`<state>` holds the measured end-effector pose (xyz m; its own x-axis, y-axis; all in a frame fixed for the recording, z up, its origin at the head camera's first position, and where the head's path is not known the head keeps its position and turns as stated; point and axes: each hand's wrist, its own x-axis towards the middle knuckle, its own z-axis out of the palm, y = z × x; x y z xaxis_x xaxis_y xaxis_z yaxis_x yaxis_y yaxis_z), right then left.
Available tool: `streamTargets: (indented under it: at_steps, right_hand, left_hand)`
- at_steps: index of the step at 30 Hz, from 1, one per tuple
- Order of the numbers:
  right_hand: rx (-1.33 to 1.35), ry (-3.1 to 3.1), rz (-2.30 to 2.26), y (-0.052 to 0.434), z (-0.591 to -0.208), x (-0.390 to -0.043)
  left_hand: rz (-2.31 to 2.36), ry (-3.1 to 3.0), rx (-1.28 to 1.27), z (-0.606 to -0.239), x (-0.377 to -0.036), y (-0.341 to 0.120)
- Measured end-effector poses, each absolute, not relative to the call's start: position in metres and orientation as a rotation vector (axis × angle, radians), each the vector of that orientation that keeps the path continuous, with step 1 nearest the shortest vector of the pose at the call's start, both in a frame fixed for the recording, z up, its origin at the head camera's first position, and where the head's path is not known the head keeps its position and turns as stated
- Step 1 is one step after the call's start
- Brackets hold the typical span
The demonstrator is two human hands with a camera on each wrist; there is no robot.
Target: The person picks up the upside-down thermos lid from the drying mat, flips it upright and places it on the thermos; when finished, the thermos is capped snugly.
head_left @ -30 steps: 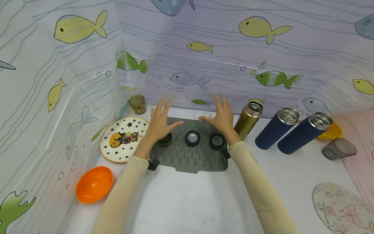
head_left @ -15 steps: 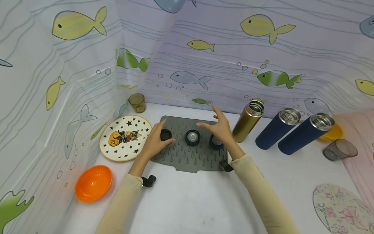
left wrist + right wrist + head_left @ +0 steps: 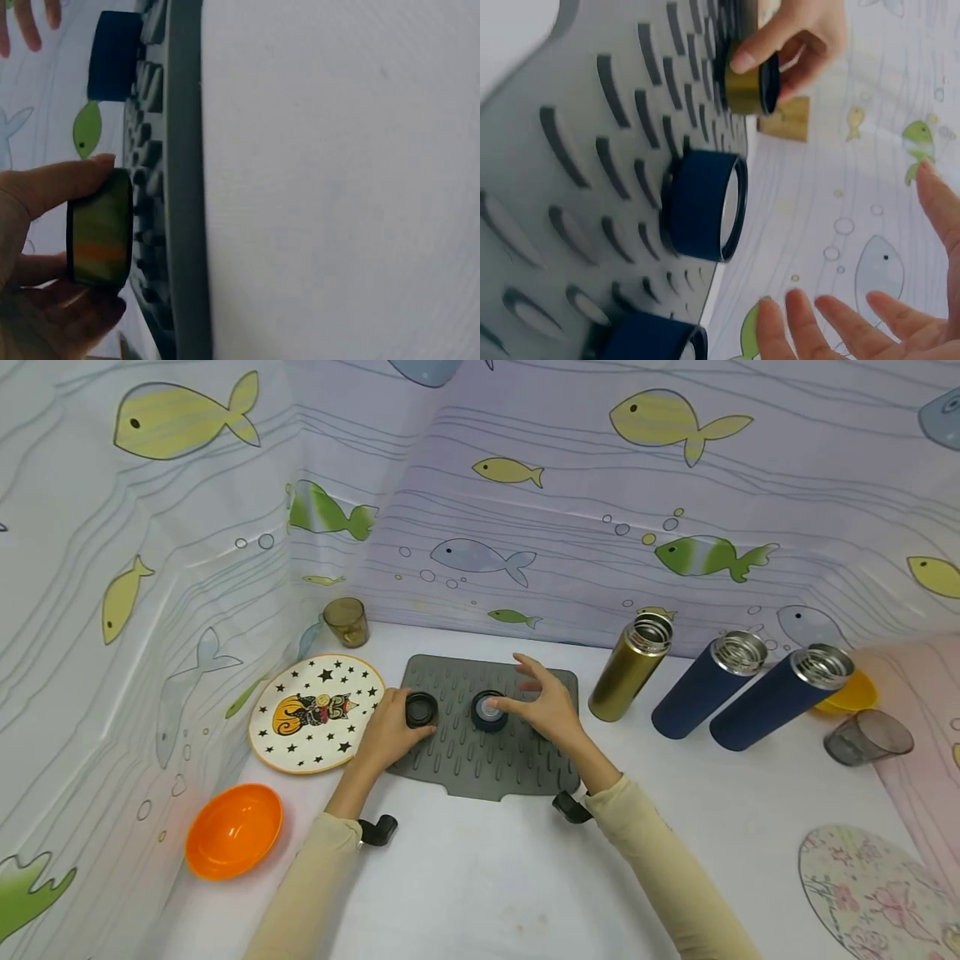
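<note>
A gold flask lid (image 3: 422, 708) stands on the left part of the grey ridged mat (image 3: 457, 768). My left hand (image 3: 384, 731) pinches this lid by its sides, thumb on one side and fingers on the other, as the left wrist view shows. A blue flask lid (image 3: 701, 206) sits at the middle of the mat, and a second blue lid (image 3: 649, 337) shows in the right wrist view; in the head view my right hand hides it. My right hand (image 3: 551, 706) hovers above the mat with fingers spread, holding nothing, its thumb over the middle lid.
Right of the mat stand a gold flask (image 3: 630, 668) and two blue flasks (image 3: 697, 693), all lidless. A brown cup (image 3: 347, 622), a patterned plate (image 3: 300, 752) and an orange bowl (image 3: 234, 831) are on the left. A grey cup (image 3: 866, 739) and yellow bowl (image 3: 855, 693) lie far right.
My left hand has come down from above the mat and taken hold of the gold lid. My right hand has lowered and shifted left, over the blue lids.
</note>
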<state>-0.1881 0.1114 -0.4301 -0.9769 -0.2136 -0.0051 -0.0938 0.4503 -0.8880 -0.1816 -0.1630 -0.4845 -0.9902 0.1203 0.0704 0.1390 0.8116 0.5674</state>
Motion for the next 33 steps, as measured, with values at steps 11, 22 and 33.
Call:
streamTargets:
  at_steps: [11,22,33]
  right_hand:
    - [-0.328,2.133,-1.721,0.096,-0.431,-0.169]
    - [-0.302,1.805,-1.837,0.098,-0.436,-0.163]
    - [-0.313,1.551,-1.937,0.107,-0.443,-0.157]
  left_hand:
    - [-1.209,-2.713,-0.438,-0.450,-0.151,-0.132]
    - [-1.290,-2.630,-0.606,-0.429,-0.127,-0.112]
    - [-1.281,-2.548,-0.739,-0.431,-0.121,-0.107]
